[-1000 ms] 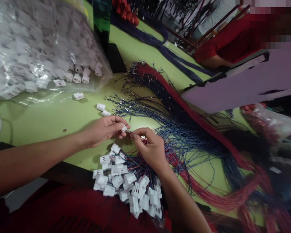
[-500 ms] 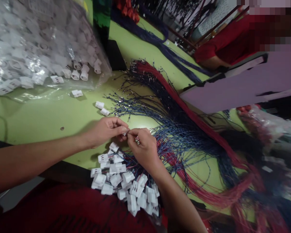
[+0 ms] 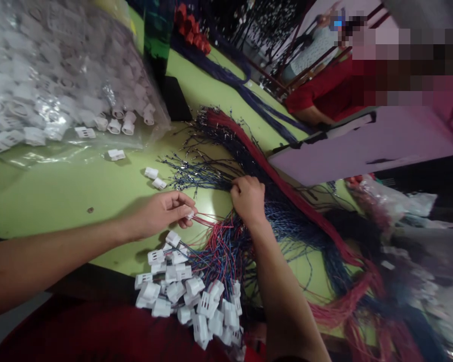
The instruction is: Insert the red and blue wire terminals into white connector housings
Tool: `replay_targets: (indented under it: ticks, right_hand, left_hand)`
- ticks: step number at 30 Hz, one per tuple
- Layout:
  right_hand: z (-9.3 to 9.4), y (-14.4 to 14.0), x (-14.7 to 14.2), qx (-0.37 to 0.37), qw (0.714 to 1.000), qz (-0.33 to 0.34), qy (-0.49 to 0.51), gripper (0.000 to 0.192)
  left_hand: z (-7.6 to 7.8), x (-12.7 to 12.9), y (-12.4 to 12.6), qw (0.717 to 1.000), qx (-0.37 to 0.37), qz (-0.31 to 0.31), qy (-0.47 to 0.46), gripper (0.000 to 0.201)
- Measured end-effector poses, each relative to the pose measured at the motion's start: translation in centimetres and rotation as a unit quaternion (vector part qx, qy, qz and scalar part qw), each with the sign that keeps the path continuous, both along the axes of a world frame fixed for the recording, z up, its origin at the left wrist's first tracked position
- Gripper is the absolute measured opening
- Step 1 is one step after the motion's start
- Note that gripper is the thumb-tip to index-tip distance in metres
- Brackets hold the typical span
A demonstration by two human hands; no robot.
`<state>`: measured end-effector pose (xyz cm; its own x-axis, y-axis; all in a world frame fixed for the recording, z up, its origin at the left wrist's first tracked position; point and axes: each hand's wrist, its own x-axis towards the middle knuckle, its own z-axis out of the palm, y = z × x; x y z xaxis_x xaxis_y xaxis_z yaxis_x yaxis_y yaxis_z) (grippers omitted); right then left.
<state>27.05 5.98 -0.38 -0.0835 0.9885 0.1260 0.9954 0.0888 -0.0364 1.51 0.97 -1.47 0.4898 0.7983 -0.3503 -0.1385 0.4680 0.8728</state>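
Lime-green table [image 3: 60, 196] totally buried in wire here: left hand [image 3: 160, 213] pinches a small white connector [image 3: 190, 215] with red wire trailing out, right hand [image 3: 248, 197] is curled into the blue and red wire bundle [image 3: 287, 211], and finished white connectors [image 3: 189, 294] are piled by the near edge.

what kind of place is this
Most likely a wire harness assembly workshop: loose red and blue wires spread over a green bench, a pile of white connectors already wired, and a bag of connectors.
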Motion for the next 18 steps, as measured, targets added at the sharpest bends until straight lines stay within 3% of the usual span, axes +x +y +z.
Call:
replay_targets:
  ticks: [4, 8, 11, 15, 18]
  right_hand:
    - [-0.1, -0.2, 0.5, 0.035, 0.999, -0.012, 0.009, 0.023]
    - [-0.5, -0.1, 0.5, -0.001, 1.0, -0.005, -0.023, 0.019]
    - [-0.5, -0.3, 1.3, 0.031, 0.998, -0.02, 0.054, 0.019]
    - [0.3, -1.2, 3.5, 0.121, 0.971, -0.068, 0.195, 0.021]
    - [0.3, -1.8, 5.1, 0.087, 0.98, -0.063, 0.166, 0.02]
  left_hand:
    - [0.1, 0.0, 0.1, 1.0, 0.005, -0.017, -0.003, 0.005]
    - [0.2, 0.0, 0.1, 1.0, 0.002, -0.022, 0.019, 0.007]
    - [0.2, 0.0, 0.1, 0.999, -0.004, -0.025, 0.028, 0.007]
    - [0.1, -0.1, 0.0, 0.999, 0.006, -0.035, 0.025, 0.009]
    - [-0.1, -0.1, 0.0, 0.999, 0.019, -0.042, 0.012, 0.012]
